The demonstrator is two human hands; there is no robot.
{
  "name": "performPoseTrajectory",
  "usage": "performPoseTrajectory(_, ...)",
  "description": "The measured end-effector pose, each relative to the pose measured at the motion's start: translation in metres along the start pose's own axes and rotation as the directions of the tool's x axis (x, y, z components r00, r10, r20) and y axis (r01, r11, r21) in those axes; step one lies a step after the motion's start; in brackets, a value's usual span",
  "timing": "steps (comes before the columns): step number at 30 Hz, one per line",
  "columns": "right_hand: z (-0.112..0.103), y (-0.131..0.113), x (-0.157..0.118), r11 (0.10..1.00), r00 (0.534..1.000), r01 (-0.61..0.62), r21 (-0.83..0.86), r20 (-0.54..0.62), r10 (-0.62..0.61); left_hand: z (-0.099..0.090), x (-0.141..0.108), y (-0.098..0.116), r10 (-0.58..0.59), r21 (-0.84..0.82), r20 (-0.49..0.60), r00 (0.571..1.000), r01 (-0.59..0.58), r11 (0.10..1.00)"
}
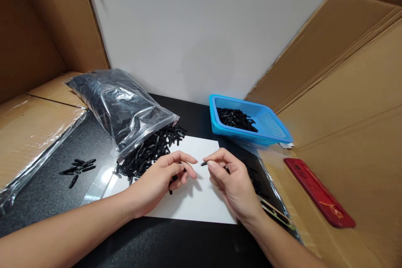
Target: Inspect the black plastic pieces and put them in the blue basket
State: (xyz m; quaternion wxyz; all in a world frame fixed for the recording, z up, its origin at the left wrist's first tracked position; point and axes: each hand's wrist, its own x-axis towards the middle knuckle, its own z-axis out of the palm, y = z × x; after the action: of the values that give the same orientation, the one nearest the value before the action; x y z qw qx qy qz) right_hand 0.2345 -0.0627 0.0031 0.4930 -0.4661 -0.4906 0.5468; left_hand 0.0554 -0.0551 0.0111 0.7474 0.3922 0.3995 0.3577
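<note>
Between the thumb and forefinger of my right hand (234,182) is a small, slim black piece (204,163), its tip pointing left. More dark material shows behind those fingers, too hidden to make out. My left hand (166,176) faces it, thumb and forefinger apart, while its lower fingers curl around a few black pieces (173,179). Both hands are above a white sheet (194,205). A heap of similar black pieces (147,155) lies just beyond my left hand, at the mouth of a clear plastic bag (122,104) full of dark contents.
At the back right stands a blue basket (273,127) holding black pieces (235,119). A small loose group (78,166) lies on the dark tabletop (47,201) at left. Tweezers (276,213) and a red case (320,192) are at right. Cardboard walls (351,71) enclose the sides.
</note>
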Motion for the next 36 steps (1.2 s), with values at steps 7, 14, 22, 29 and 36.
performPoseTrajectory(7, 0.001, 0.002, 0.003, 0.933, 0.972, -0.216, 0.287, 0.150, 0.179, -0.003, -0.001, 0.000, 0.043, 0.011, 0.030, 0.999, -0.043, 0.999)
performPoseTrajectory(14, 0.002, 0.007, 0.004, 0.964, 0.975, -0.208, 0.166, 0.112, 0.191, 0.000, -0.003, 0.000, -0.011, 0.000, 0.007, 1.000, 0.011, 1.000)
performPoseTrajectory(22, 0.006, 0.006, -0.004, 0.899, 0.977, 0.210, -0.385, 0.111, -0.180, -0.002, -0.002, 0.002, 0.046, 0.058, -0.012, 0.999, -0.045, 0.997)
performPoseTrajectory(29, 0.007, 0.009, -0.007, 0.850, 0.957, 0.282, -0.446, 0.071, -0.280, -0.002, -0.003, 0.004, 0.060, 0.029, -0.005, 0.998, -0.060, 0.998)
performPoseTrajectory(36, 0.006, 0.004, -0.006, 0.854, 0.960, 0.260, -0.450, 0.028, -0.277, 0.000, -0.003, 0.005, 0.036, -0.032, -0.078, 0.996, -0.038, 0.999)
